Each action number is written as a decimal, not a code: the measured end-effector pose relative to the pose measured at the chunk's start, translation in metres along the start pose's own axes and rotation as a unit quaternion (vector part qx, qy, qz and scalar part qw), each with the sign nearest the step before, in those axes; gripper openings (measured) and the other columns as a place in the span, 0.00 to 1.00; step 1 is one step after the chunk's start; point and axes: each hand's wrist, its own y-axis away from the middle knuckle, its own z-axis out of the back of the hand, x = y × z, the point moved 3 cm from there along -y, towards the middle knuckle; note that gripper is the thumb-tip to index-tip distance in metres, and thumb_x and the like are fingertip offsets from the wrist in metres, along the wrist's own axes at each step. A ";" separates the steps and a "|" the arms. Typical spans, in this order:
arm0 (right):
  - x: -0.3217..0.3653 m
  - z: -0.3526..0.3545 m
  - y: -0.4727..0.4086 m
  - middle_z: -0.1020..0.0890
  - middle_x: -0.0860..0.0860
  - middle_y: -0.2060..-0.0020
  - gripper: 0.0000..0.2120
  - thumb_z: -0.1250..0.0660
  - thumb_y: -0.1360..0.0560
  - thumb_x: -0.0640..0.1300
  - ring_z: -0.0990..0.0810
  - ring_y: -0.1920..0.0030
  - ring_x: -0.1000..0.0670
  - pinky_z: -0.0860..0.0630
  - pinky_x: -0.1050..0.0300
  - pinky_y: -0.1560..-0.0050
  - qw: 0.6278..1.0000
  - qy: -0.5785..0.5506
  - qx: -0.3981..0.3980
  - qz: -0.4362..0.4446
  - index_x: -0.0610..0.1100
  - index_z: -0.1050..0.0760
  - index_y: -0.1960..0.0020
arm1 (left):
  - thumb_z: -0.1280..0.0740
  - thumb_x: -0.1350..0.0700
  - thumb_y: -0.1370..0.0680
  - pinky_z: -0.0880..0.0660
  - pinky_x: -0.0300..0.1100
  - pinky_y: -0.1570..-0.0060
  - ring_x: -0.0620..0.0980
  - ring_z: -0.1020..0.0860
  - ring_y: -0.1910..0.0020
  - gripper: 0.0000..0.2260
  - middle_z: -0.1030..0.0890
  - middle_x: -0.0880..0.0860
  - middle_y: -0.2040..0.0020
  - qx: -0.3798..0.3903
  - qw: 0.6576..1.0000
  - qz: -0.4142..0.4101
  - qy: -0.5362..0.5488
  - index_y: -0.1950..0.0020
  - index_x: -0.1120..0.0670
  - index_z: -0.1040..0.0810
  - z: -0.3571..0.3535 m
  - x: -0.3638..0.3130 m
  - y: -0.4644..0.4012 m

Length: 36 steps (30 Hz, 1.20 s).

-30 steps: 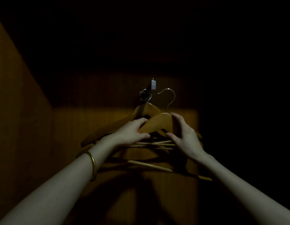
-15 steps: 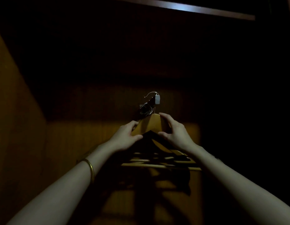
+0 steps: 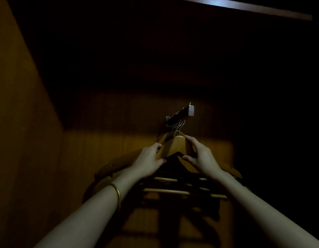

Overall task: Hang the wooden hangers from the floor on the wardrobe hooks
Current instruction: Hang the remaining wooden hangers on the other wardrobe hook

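1. Head view, looking up into a dim wooden wardrobe (image 3: pixel 30 122); both my bare forearms reach forward and up.
2. My left hand (image 3: pixel 148 157) pinches the left side of the nearest wooden hanger (image 3: pixel 176 145), thumb below, fingers on top.
3. My right hand (image 3: pixel 201 155) closes on the same hanger's right side, near its peak.
4. That hanger's thin metal hook rises to the wardrobe hook (image 3: pixel 182 113), a dark bar with a pale end cap, jutting from the back panel.
5. Other wooden hangers (image 3: pixel 115 163) hang just behind it on the same bar; their pale lower rods show beneath my wrists.
6. A gold bangle (image 3: pixel 117 194) circles my left wrist.
7. Everything to the right is too dark to make out.
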 end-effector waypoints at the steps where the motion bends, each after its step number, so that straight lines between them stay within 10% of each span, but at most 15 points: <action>1: -0.001 0.000 0.000 0.31 0.46 0.33 0.33 0.32 0.28 0.43 0.30 0.35 0.47 0.31 0.54 0.36 1.000 0.011 -0.007 -0.002 0.53 0.44 0.27 | 0.32 0.55 0.26 0.32 0.44 0.37 0.50 0.31 0.36 0.22 0.30 0.52 0.35 -0.023 1.000 -0.006 0.009 0.34 0.54 0.33 -0.002 0.001 0.002; 12: 0.005 -0.009 0.001 0.30 0.47 0.39 0.35 0.31 0.28 0.45 0.30 0.40 0.49 0.29 0.55 0.40 0.998 0.049 -0.043 -0.011 0.55 0.45 0.27 | 0.32 0.50 0.27 0.37 0.43 0.38 0.47 0.33 0.39 0.17 0.26 0.47 0.40 -0.192 0.973 -0.061 -0.113 0.39 0.49 0.27 0.006 0.013 0.008; 26: -0.001 -0.008 0.004 0.39 0.44 0.32 0.35 0.30 0.29 0.49 0.39 0.32 0.45 0.36 0.49 0.33 0.990 0.115 -0.077 -0.020 0.57 0.44 0.27 | 0.31 0.53 0.27 0.24 0.46 0.45 0.52 0.22 0.45 0.18 0.20 0.53 0.45 -0.157 0.982 -0.088 -0.052 0.39 0.52 0.28 0.003 0.013 0.015; 36: -0.003 -0.007 0.003 0.41 0.43 0.30 0.36 0.32 0.28 0.49 0.40 0.31 0.43 0.35 0.47 0.33 0.987 0.141 -0.071 -0.027 0.58 0.47 0.26 | 0.31 0.54 0.28 0.33 0.42 0.37 0.47 0.33 0.36 0.20 0.30 0.50 0.37 -0.119 0.990 -0.076 -0.029 0.37 0.52 0.30 -0.006 0.011 0.006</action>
